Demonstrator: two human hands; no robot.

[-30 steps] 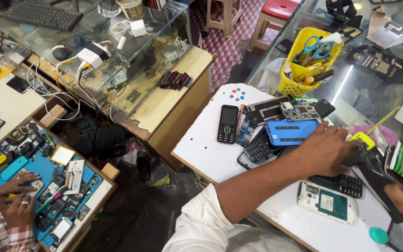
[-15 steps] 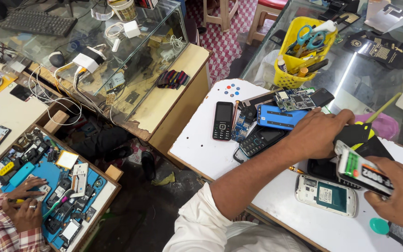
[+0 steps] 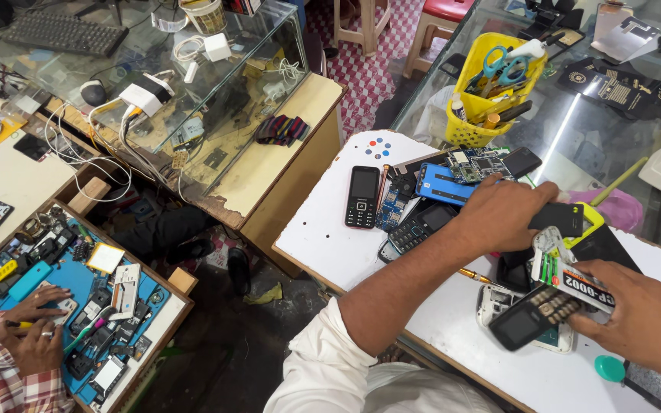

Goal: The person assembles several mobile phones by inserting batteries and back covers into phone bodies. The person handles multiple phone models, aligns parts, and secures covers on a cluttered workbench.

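My left hand (image 3: 505, 216) reaches across the white table (image 3: 323, 237) and grips a flat black phone piece (image 3: 566, 218) lying over a yellow-green item (image 3: 592, 222). My right hand (image 3: 646, 330) is at the lower right, holding a black keypad phone (image 3: 528, 319) together with a white and green battery (image 3: 564, 269). An open white phone shell (image 3: 490, 304) lies beneath the held phone. Between my hands sits a dark keypad phone (image 3: 416, 227).
On the table are a black bar phone (image 3: 363, 196), a blue casing (image 3: 439, 183), a circuit board (image 3: 477, 164) and a green cap (image 3: 610, 369). A yellow basket (image 3: 470, 130) of tools stands on the glass counter. Another person's hands (image 3: 34, 330) work at a blue mat of parts.
My right hand has come further into view and moved left with the keypad phone and battery. My left hand has shifted right and closed on the black piece.
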